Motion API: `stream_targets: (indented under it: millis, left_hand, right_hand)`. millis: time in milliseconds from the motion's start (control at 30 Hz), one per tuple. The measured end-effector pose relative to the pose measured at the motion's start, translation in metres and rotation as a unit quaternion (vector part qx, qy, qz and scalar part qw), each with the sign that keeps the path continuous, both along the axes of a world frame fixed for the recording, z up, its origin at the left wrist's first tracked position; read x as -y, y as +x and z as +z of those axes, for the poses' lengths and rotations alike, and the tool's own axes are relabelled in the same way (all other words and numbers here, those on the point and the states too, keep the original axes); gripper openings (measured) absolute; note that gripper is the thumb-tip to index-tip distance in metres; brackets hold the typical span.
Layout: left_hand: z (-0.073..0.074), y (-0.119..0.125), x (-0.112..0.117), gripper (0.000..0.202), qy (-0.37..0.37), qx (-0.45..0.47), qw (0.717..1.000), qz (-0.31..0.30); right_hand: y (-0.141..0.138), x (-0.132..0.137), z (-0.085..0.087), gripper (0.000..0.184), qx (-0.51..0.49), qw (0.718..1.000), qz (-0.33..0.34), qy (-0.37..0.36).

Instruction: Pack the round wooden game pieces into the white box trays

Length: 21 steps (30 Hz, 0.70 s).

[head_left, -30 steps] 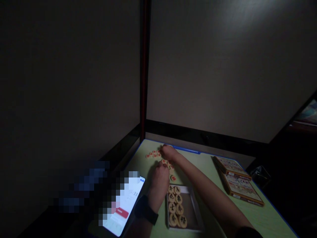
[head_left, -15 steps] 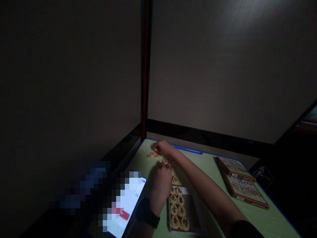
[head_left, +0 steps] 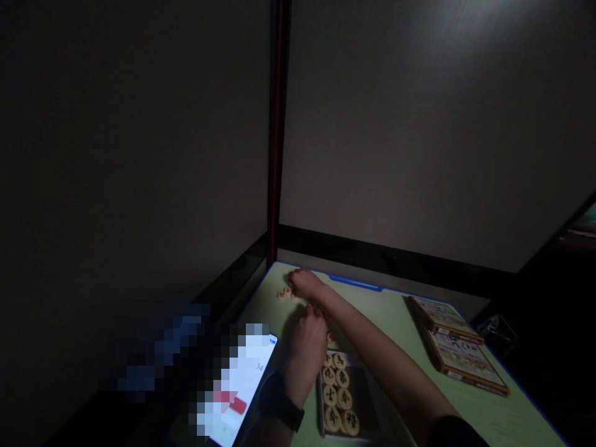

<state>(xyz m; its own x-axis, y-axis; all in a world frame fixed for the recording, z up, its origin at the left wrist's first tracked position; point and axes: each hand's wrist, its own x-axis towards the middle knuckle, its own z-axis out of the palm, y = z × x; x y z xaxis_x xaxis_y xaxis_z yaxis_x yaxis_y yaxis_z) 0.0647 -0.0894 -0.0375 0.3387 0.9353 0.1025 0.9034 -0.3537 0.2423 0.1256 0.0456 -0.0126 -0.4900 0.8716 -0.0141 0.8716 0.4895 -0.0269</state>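
At lower left, nearest, a phone (head_left: 244, 386) with a glossy lit screen, partly pixelated. Dark, smooth wristband (head_left: 287, 410) just beside it. To the right, shallow oblong tray (head_left: 365, 400) with eight round, pale, wood-like black discs (head_left: 330, 395), black only in their marks, two columns along its left wall. Left hand (head_left: 307, 347) just beyond, fingers (head_left: 315, 312) curled in; cannot tell whether gripping anything. By it, flat, round red discs (head_left: 331, 338), red-marked, partly hidden by hands. Right forearm (head_left: 372, 344) slanting across the pale green worktop (head_left: 379, 305), blocking some of the view. At right, well apart, two flat, printed boxes (head_left: 465, 354), overlapping. Farther, right hand (head_left: 305, 283) over more red discs, fingers bent down; grip impossible to tell. At the far edge, blue bar (head_left: 356, 283); behind, plain, dull wall (head_left: 395, 136).
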Motion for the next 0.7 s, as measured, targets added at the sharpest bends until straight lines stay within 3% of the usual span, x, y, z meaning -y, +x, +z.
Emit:
stream_targets:
  millis: [167, 300, 433, 533, 600, 700]
  left_hand:
    - [-0.006, 0.005, -0.006, 0.037, 0.089, 0.113, 0.988, 0.061]
    - [-0.010, 0.016, -0.010, 0.027, 0.128, 0.324, 0.935, 0.066]
    - [-0.012, 0.027, -0.009, 0.021, 0.021, 0.505, 0.863, -0.012]
    - [-0.012, 0.032, -0.006, 0.018, -0.078, 0.565, 0.816, -0.095]
    - [-0.013, 0.035, -0.004, 0.017, -0.123, 0.568, 0.804, -0.126]
    - [-0.012, 0.034, 0.000, 0.016, -0.167, 0.545, 0.808, -0.147]
  right_hand:
    - [0.025, 0.028, 0.016, 0.023, -0.068, 0.996, -0.010, 0.058]
    - [0.067, 0.072, 0.023, 0.026, -0.156, 0.983, -0.006, 0.096]
    - [0.107, 0.126, 0.018, 0.022, -0.253, 0.962, 0.004, 0.101]
    - [0.123, 0.162, 0.012, 0.020, -0.286, 0.954, 0.002, 0.093]
    - [0.126, 0.181, 0.009, 0.017, -0.303, 0.949, -0.016, 0.085]
    - [0.126, 0.200, 0.005, 0.015, -0.321, 0.944, -0.037, 0.070]
